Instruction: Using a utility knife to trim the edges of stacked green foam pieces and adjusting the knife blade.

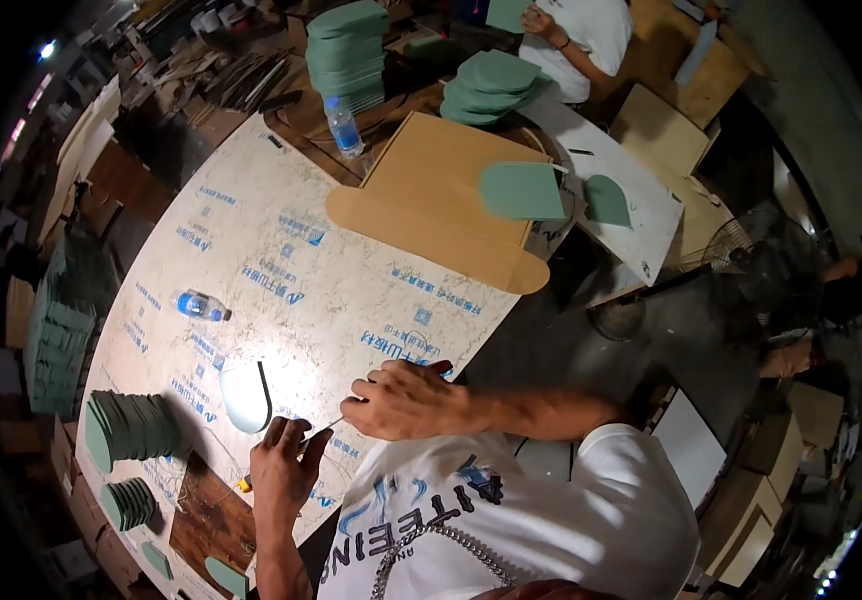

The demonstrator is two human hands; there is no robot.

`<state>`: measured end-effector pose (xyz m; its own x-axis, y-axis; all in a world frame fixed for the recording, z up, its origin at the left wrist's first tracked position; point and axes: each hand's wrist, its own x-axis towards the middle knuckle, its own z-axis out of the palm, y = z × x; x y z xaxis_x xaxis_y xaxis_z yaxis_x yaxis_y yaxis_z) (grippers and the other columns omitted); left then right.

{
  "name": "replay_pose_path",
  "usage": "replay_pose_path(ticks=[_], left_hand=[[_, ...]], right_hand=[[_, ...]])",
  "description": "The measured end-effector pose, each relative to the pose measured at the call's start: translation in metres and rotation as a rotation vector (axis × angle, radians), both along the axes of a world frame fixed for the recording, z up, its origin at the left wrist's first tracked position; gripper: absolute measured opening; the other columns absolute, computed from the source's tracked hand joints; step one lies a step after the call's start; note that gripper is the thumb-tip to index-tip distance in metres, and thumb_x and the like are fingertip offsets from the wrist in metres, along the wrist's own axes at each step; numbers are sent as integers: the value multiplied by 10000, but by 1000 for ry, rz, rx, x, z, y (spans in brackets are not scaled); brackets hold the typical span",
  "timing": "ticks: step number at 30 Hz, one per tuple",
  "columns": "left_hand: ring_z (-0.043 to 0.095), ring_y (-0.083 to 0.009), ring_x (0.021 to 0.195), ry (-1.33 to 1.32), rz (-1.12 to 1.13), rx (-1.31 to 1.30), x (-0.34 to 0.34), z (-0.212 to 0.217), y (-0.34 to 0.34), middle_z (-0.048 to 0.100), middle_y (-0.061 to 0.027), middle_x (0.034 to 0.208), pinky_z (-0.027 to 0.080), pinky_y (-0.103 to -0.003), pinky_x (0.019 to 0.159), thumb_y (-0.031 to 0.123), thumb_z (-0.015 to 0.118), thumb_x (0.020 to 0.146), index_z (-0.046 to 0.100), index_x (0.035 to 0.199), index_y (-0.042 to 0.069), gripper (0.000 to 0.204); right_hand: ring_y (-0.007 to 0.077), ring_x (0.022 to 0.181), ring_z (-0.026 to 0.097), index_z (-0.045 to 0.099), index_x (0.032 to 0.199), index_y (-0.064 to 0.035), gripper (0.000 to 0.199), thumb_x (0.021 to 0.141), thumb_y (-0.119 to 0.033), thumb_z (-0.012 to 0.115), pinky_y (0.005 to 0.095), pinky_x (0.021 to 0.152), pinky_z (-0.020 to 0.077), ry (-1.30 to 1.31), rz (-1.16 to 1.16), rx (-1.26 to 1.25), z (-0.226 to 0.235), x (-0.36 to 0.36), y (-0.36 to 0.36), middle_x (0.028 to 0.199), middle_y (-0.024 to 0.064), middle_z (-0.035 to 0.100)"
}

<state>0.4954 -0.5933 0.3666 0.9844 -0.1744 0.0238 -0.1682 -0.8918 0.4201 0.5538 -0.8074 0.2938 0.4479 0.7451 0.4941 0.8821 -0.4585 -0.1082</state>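
My left hand (287,466) is at the table's near edge, thumb and fingers closed around one end of a thin pale strip (333,424). My right hand (406,402) is just to its right, its fingers curled at the strip's other end. A small black piece (441,368) shows beside the right hand's knuckles; I cannot tell whether it is held. Beyond my left hand lies a rounded panel (245,400), bright under the light, with a black strip (265,392) along its right side. Something yellow (245,484), perhaps a tool handle, lies by my left wrist.
Stacks of green rounded panels (133,430) stand at the left, with a taller stack (347,55) at the back. A water bottle (203,306) lies on the table; another bottle (343,128) stands farther off. Brown board (441,190) covers the far right. Another person (581,45) handles a green panel.
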Motion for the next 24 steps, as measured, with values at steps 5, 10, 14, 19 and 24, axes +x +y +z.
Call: replay_pose_path(ticks=[5,10,14,19,24], left_hand=[[645,-309,635,18,11,-12,0,-2,3,640,-129,795,499,-391,545,220,785,822,641,903,25,256],[662,-326,758,132,-38,117,5,6,17,688,-132,829,502,-419,686,369,768,826,652,935,19,385],[657,-304,867,177,32,181,7,16,30,721,-113,870,459,-408,794,408,750,834,662,951,10,423],[566,-312,844,9,73,118,-2,27,37,596,-109,826,418,-417,762,351,743,844,658,942,49,329],[558,-277,835,-224,133,96,-12,31,31,570,-67,850,424,-413,762,393,831,736,637,930,78,418]], right_hand=[[205,577,617,556,707,-91,200,846,-190,659,333,572,502,162,21,129,5,5,2,641,51,554],[190,561,593,568,721,-82,181,831,-182,671,321,547,479,53,12,176,11,13,5,629,49,558],[188,556,563,602,776,-61,149,795,-169,703,312,530,446,44,24,211,9,25,7,623,43,539],[260,719,612,690,920,-64,312,684,-215,829,386,666,479,239,11,346,28,25,9,820,70,624],[275,859,591,684,922,-28,318,730,-230,837,392,756,453,562,88,267,70,28,-1,905,98,605]])
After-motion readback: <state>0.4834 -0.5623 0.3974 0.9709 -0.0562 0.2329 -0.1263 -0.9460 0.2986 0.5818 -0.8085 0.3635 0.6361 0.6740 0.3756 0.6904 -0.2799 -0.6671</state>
